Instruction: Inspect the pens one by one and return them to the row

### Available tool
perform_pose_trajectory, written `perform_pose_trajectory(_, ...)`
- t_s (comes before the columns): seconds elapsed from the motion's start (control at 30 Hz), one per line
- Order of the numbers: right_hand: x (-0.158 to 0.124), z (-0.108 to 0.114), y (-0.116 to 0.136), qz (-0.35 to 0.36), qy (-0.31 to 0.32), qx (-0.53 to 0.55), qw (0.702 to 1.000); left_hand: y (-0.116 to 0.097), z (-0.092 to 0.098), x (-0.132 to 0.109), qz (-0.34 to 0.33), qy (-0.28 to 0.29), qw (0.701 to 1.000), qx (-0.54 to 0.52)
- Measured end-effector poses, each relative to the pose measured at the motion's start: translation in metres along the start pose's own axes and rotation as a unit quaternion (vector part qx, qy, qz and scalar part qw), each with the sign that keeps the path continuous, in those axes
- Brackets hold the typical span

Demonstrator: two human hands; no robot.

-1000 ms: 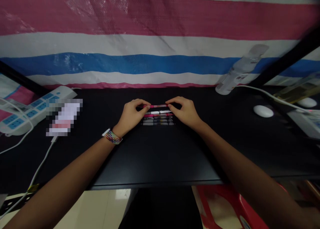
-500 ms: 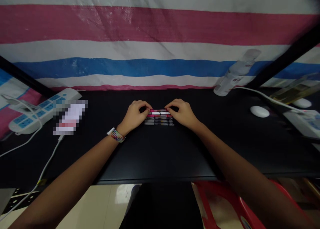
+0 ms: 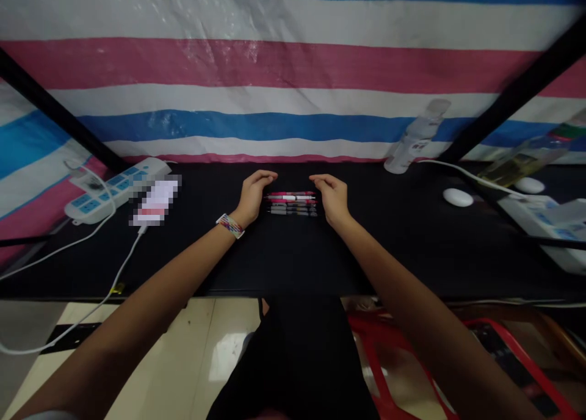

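Note:
Several pens (image 3: 292, 198) lie side by side in a stack of rows on the black table (image 3: 284, 255), red and white ones at the back and grey, see-through ones nearer the front edge. At their left ends stands my left hand (image 3: 251, 195), fingers stretched and curved inward, holding nothing. My right hand (image 3: 334, 200) is at their right ends in a mirrored pose, also without anything in it. A colourful woven bracelet (image 3: 231, 225) is on my left wrist.
At left are a white power strip (image 3: 121, 188) and a blurred-out phone (image 3: 156, 203) on a white cable. To the right stand a clear bottle (image 3: 414, 140), a white mouse-like object (image 3: 458, 197), a bottle with yellowish liquid (image 3: 517, 160) and another power strip (image 3: 526, 209). Red stools (image 3: 384, 371) are below.
Both hands have let go of the pens at the back of the row and moved slightly outward, with fingers now extended. The camera view has shifted, showing more of the striped sheet and floor.

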State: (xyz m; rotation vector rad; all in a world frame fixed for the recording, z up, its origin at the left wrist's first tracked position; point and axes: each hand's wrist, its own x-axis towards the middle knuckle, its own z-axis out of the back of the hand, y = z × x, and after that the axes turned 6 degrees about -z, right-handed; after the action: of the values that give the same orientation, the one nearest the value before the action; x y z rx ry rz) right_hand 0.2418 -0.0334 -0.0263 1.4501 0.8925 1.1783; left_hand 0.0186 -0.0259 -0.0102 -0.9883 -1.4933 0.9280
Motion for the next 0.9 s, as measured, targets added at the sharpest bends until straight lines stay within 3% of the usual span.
perform_pose_trajectory(0.2,0.008,-0.008,-0.011,-0.029,0.004,0.057,0.998,0.005,-0.01,0.0,0.024,-0.024,0.996,-0.081)
perform_pose_trajectory(0.63,0.003,-0.018,-0.004,-0.06,0.022,0.1,0.993,0.001,-0.024,-0.012,0.021,-0.053,0.998,0.009)
perform_pose_trajectory(0.9,-0.025,-0.011,0.006,-0.066,0.045,0.125,0.989,-0.01,-0.022,-0.035,0.021,-0.067,0.997,0.042)
